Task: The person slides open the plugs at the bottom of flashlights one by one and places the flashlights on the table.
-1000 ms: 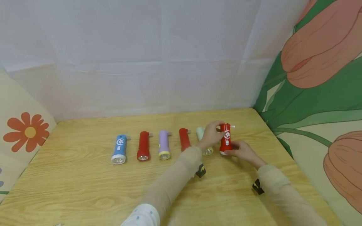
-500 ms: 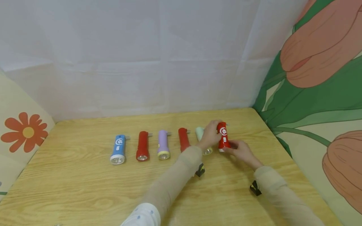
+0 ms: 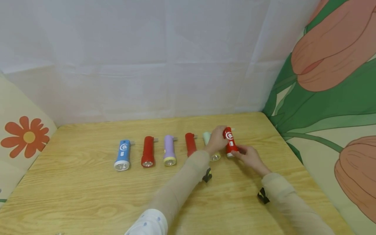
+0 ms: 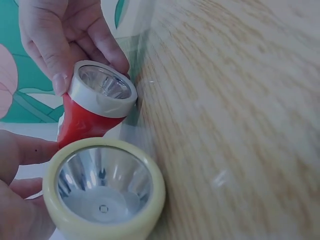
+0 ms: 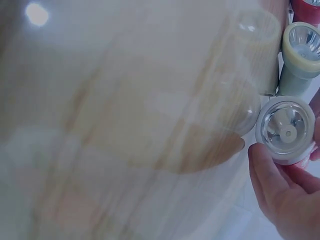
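A red flashlight [image 3: 230, 143] with a white rim and white flower emblem lies at the right end of a row on the table, with both hands on it. My left hand [image 3: 216, 140] holds its tail end from the left. At the lens end, my right hand [image 3: 250, 159] pinches the white rim, thumb and fingers on either side in the left wrist view. Just left is a mint flashlight [image 3: 215, 157] with a cream rim [image 4: 157, 195], partly hidden behind my left hand. The right wrist view shows the red flashlight's lens [image 5: 286, 129] close to the mint flashlight [image 5: 295, 80].
Further left in the row lie a red flashlight [image 3: 191, 143], a lilac one [image 3: 169, 148], another red one [image 3: 148, 150] and a blue one [image 3: 122, 153]. Small metal prongs stick out near several tail ends. A white cloth [image 3: 117, 65] hangs behind the wooden table [image 3: 117, 202].
Both hands have shifted the red flashlight a little left, nearer the mint one. Its tail now leans slightly left. The other flashlights stay in place.
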Tool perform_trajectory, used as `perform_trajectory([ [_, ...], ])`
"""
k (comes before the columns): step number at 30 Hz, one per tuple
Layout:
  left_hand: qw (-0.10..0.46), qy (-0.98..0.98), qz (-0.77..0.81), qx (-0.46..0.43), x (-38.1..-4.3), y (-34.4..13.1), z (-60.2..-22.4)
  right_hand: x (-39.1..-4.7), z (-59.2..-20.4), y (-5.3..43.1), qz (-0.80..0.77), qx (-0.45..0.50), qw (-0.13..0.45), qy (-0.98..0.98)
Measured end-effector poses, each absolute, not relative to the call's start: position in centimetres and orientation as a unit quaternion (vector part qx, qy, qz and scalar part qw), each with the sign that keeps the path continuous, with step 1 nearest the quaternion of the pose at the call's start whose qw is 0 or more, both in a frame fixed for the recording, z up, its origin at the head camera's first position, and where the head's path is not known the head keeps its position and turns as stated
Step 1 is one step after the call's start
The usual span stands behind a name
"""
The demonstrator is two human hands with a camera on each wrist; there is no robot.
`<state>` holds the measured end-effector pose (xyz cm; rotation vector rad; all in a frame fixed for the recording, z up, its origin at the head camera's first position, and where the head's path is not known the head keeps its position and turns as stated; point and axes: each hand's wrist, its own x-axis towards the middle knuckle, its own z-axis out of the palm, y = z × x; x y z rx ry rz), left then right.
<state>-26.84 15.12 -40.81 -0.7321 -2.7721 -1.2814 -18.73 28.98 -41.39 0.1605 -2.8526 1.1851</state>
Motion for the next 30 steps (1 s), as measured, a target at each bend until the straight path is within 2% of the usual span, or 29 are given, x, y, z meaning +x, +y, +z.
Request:
perform_trajectory([
  [7, -0.029, -0.887, -0.414, -0.201, -27.3, 15.0, -41.1, -19.1, -41.3, 28.7, 0.370, 0.043, 0.037, -0.927],
  [15, -0.037, -0.894, -0.395, -0.210, -27.7, 15.0, -41.2, -19.5, -41.5, 28.9, 0.360, 0.035, 0.039, -0.932],
  [22, -0.048, -0.896, -0.383, -0.218, -27.7, 15.1, -41.2, -19.7, -41.3, 29.0, 0.389, 0.001, 0.008, -0.921],
  [30, -0.040, -0.900, -0.363, -0.240, -28.0, 15.2, -41.4, -20.0, -41.2, 29.1, 0.395, -0.013, -0.001, -0.919],
])
